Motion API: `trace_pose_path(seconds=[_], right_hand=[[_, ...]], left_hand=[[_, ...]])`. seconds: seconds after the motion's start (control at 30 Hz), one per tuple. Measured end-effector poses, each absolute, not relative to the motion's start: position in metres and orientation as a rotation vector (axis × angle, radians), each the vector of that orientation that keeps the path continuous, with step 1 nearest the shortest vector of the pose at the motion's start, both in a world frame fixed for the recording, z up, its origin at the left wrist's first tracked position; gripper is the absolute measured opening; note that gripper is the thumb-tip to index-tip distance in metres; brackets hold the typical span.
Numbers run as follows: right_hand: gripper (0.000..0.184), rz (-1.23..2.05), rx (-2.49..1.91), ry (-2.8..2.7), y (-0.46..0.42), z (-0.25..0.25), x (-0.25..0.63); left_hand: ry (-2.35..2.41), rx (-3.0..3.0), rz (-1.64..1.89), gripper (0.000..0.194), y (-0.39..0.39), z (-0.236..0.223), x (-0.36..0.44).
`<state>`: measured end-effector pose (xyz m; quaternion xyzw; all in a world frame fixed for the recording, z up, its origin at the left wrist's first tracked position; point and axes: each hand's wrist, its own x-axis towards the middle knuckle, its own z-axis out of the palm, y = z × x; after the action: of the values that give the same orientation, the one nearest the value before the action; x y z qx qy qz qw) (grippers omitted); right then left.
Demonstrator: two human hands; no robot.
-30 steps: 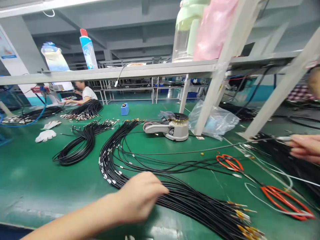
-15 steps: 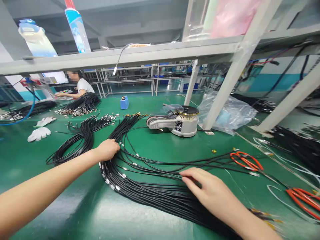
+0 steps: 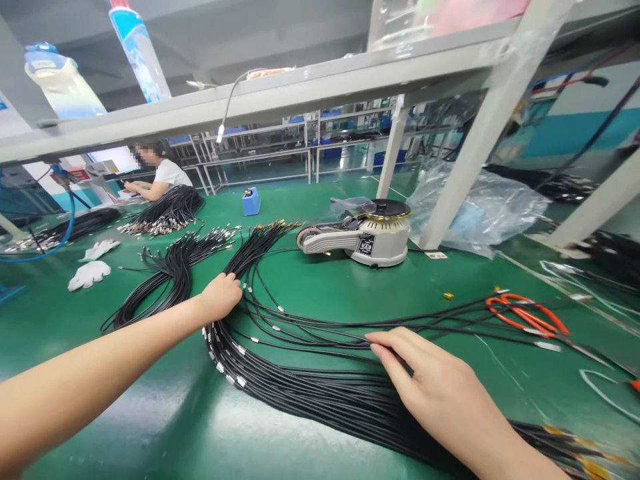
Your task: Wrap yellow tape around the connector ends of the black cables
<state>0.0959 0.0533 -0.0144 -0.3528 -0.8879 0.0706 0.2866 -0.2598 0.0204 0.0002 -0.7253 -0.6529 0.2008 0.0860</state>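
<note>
My left hand (image 3: 223, 297) is closed around a thick bundle of black cables (image 3: 310, 400) on the green table, near where white labels wrap them. From there the bundle curves toward the lower right, passing under my right forearm. My right hand (image 3: 435, 377) has thumb and forefinger pinched on a thin black cable among several loose cables (image 3: 330, 325) that lie apart from the main bundle. Gold-coloured connectors (image 3: 280, 227) tip the far ends of the bundle. A second cable bundle (image 3: 175, 280), curved and loose, lies left of my left hand.
A tape dispenser (image 3: 377, 250) stands beyond my hands. Orange-handled scissors (image 3: 527, 315) lie at right. White gloves (image 3: 90, 275) and a small blue block (image 3: 251, 201) rest farther back. A shelf beam (image 3: 310, 87) crosses overhead. Another person (image 3: 167, 175) sits at far left.
The camera view has turned slightly, so the tape dispenser and scissors appear farther right. Both hands keep nearly the same places on the cables.
</note>
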Motion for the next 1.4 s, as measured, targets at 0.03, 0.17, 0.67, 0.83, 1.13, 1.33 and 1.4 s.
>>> trace_pose_path(seconds=[0.03, 0.17, 0.67, 0.83, 1.13, 1.33, 1.4], right_hand=[[0.028, 0.195, -0.944, -2.368, 0.052, -0.012, 0.096], [0.027, 0.231, -0.942, -2.366, 0.048, -0.005, 0.101], [0.026, 0.196, -0.943, -2.426, 0.012, 0.012, 0.099], [0.026, 0.241, -0.947, -2.540, -0.008, 0.017, 0.096], [0.028, 0.455, -1.211, -2.574, -0.036, 0.040, 0.151], [0.022, 0.615, -1.538, -2.175, -0.058, 0.046, 0.270], [0.021, 0.708, -1.578, -1.989, -0.063, 0.043, 0.292]], left_hand=[[-1.927, -2.182, 0.592, 0.012, 0.022, 0.002, -0.262], [-1.843, -2.321, 0.516, 0.017, 0.024, 0.006, -0.273], [-1.728, -2.844, -0.043, 0.019, -0.004, 0.001, -0.230], [-1.718, -2.974, -0.352, 0.019, -0.016, -0.001, -0.166], [-2.031, -3.126, -0.859, 0.019, -0.022, 0.012, -0.071], [-2.235, -3.017, -0.746, 0.032, -0.015, -0.001, -0.083], [-2.227, -3.055, -0.700, 0.032, -0.012, -0.003, -0.077]])
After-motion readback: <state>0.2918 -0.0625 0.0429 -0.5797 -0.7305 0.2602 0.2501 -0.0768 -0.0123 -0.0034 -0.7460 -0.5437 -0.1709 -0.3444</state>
